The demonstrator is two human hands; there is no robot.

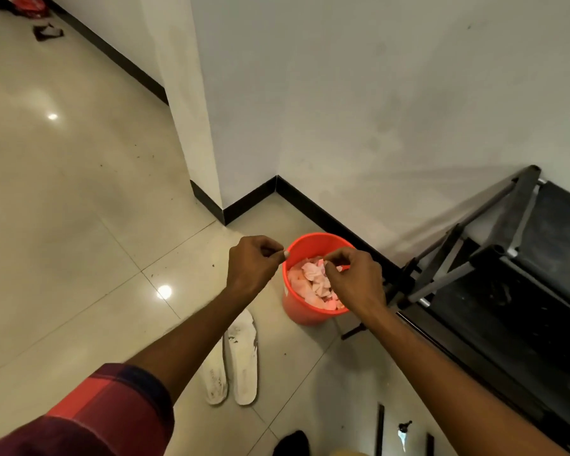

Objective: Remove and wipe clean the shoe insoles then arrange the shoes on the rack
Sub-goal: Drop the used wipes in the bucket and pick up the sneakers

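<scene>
Both hands hang over an orange bucket (305, 312) that stands on the tiled floor (63, 225), a little toward 5 o'clock from the middle of the view, close to the black skirting (326, 218) of the white wall (375, 93). The bucket holds crumpled pale pink paper (313, 281). The left hand (252, 263) sits at the bucket's 10 o'clock rim with its fingers curled and thumb pressed to forefinger; a tiny pale speck shows at the tips, and I cannot tell whether it is a scrap or a nail. The right hand (354, 279), at the bucket's 3 o'clock, has its fingertips drawn together just at the top of the paper; whether they pinch a piece I cannot tell. Two soiled white insoles (242, 357) lie side by side on the floor at the bucket's 7 o'clock, the left one partly hidden by the left forearm in its red checked sleeve (112, 406). The black shoe rack (540, 258) stands at the bucket's 3 o'clock, against the wall. At 6 o'clock on the frame's edge are a dark shoe (292, 442) and a small spray bottle (403, 436)
</scene>
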